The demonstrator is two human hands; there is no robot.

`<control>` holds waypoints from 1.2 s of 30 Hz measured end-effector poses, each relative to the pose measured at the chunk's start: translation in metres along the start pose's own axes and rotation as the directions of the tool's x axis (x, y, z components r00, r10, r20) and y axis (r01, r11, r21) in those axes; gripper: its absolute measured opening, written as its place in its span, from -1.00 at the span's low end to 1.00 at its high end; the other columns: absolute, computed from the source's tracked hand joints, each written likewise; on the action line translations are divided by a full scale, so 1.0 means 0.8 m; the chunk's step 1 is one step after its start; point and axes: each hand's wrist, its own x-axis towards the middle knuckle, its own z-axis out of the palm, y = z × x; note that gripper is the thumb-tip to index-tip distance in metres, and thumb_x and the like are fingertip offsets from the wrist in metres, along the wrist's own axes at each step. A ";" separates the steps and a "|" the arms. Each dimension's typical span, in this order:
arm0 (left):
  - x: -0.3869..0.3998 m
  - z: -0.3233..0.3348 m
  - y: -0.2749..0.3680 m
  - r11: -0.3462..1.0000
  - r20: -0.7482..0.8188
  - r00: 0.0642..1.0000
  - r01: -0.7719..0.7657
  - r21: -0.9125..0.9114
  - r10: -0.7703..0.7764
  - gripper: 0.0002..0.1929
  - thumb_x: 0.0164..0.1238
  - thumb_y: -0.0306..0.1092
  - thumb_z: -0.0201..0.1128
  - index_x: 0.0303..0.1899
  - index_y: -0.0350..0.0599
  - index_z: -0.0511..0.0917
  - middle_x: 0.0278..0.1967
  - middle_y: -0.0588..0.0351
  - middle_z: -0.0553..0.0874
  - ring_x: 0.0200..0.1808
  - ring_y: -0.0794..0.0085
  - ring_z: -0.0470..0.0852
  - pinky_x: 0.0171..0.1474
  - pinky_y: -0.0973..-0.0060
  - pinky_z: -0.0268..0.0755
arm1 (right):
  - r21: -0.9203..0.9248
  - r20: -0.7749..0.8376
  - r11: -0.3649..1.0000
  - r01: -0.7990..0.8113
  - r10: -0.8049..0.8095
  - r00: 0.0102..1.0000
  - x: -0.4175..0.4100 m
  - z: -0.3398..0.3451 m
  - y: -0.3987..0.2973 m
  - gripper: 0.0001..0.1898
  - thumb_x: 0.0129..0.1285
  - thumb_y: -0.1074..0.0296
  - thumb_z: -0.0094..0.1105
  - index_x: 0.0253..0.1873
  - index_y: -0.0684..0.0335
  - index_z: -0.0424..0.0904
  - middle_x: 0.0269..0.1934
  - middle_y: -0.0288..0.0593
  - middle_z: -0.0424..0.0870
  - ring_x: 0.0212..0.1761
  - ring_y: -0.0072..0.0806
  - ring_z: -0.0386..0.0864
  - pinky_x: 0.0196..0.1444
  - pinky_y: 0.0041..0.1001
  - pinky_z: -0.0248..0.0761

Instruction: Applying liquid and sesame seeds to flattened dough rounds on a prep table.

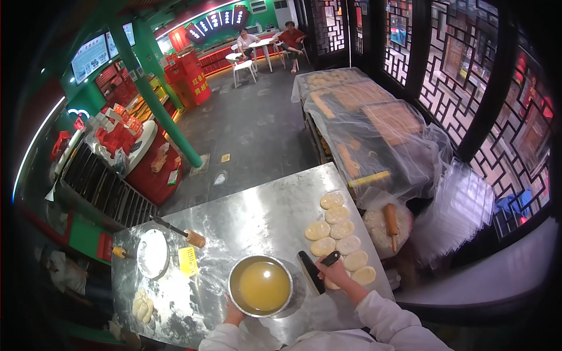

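A metal bowl (232,267) of yellow liquid (265,285) stands on the steel worktable (263,215). My left hand (233,312) holds the bowl's near left side, its fingers partly hidden by the wall. My right hand (336,273) grips a tool with a black handle (330,258), above the near end of two rows of flattened oval dough pieces (337,215). A long black flat part (311,272) shows just left of this hand; whether it belongs to the held tool I cannot tell. Some dough pieces look glossy, and the hand covers part of one.
Left on the table are a plate of white powder (153,253), a wooden-handled tool (194,238), a yellow scraper (188,261) and a dough lump (143,306). Beyond the right edge, a rolling pin (390,221) rests on a container. Plastic film (382,166) covers trays. Two people sit far back.
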 end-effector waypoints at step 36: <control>-0.019 0.014 -0.009 0.986 0.026 0.991 0.131 -0.102 -0.129 -0.41 0.29 -0.06 0.22 0.30 -0.06 0.34 0.32 0.02 0.41 0.28 0.15 0.41 0.28 0.11 0.20 | 0.152 -0.093 0.988 0.021 -0.007 0.996 0.268 -0.154 -0.043 -0.95 0.21 0.48 0.18 -0.28 0.32 0.54 -0.52 -0.26 0.57 -0.64 -0.53 0.56 -0.61 -0.54 0.45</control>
